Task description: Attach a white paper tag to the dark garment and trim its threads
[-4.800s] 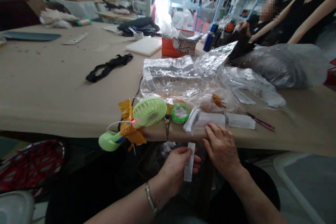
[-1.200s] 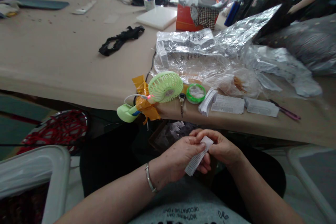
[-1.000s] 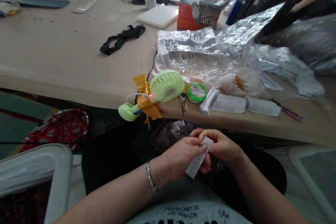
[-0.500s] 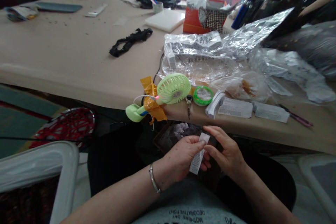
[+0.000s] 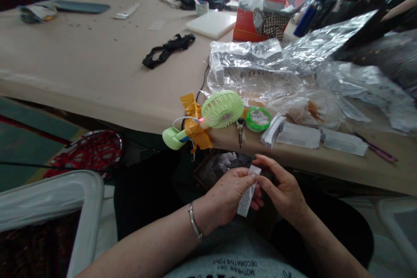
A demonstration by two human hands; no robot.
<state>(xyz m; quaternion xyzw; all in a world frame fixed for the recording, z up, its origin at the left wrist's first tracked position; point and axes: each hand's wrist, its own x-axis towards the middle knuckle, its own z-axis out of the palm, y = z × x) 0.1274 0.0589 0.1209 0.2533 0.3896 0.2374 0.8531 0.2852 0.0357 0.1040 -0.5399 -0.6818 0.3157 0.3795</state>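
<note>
A narrow white paper label with small printed text (image 5: pixel 246 202) is held at my lap, below the table edge. My left hand (image 5: pixel 233 191) grips it, thumb on top and fingers behind. Close on the label's right side is my right hand (image 5: pixel 282 186), with thumb and forefinger apart. Its thumb tip meets the label's edge near the left thumb; whether it presses on it I cannot tell. On the table edge ahead lie a stack of paper labels (image 5: pixel 273 131), a spread row of printed labels (image 5: pixel 299 134) and another printed label pile (image 5: pixel 344 142).
A light green fan (image 5: pixel 223 108) is taped at the table edge, beside a small screwdriver-like tool (image 5: pixel 240 132) and a green round container (image 5: pixel 258 119). Clear plastic bags (image 5: pixel 260 78) cover the right side. A white-rimmed bin (image 5: pixel 93 200) stands at my left, pink-handled tweezers-like tool (image 5: pixel 379 150) far right.
The whole view has shifted slightly, so the table things appear farther right. My hands and the label keep nearly the same pose.
</note>
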